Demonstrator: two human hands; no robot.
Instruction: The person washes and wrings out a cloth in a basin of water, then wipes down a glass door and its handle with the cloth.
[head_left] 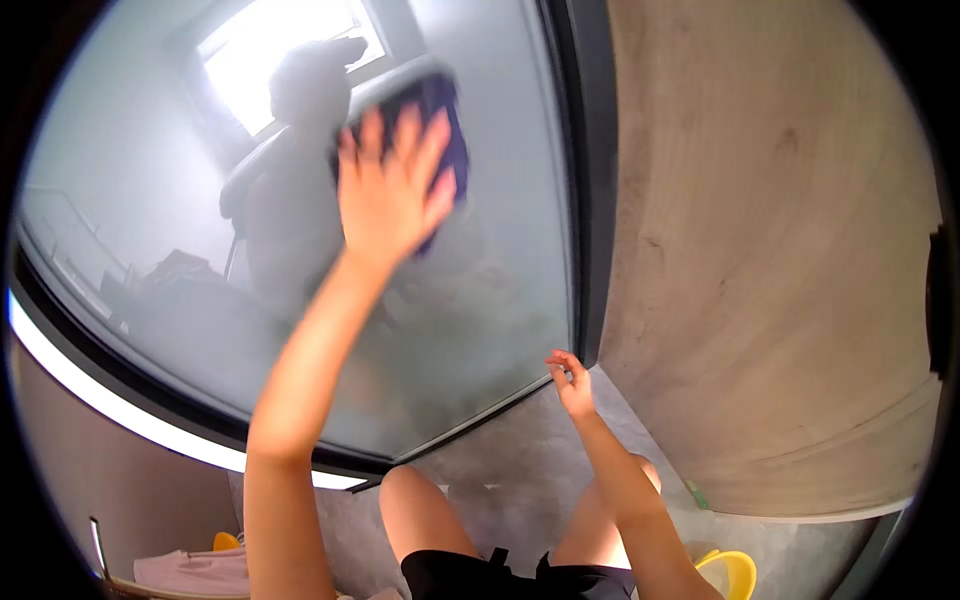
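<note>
A dark blue-purple cloth (455, 140) lies flat against a large glossy glass panel (500, 250). My left hand (385, 205) is spread over the cloth, pinning it to the glass with the palm and fingers; its outline is slightly blurred. Lower down, near the panel's bottom right corner, I have my right hand (570, 382) raised with loosely bent fingers apart and nothing visible in it. It is close to the panel's dark frame (585, 200); whether a fingertip touches the frame I cannot tell.
A wood-grain panel (760, 250) rises on the right, beside the dark frame. Grey flooring (520, 440) shows around my knees. A yellow ring-shaped object (742, 575) is at the lower right, and a pale pink cloth (190, 572) at the lower left. Window light and a person's silhouette reflect in the glass.
</note>
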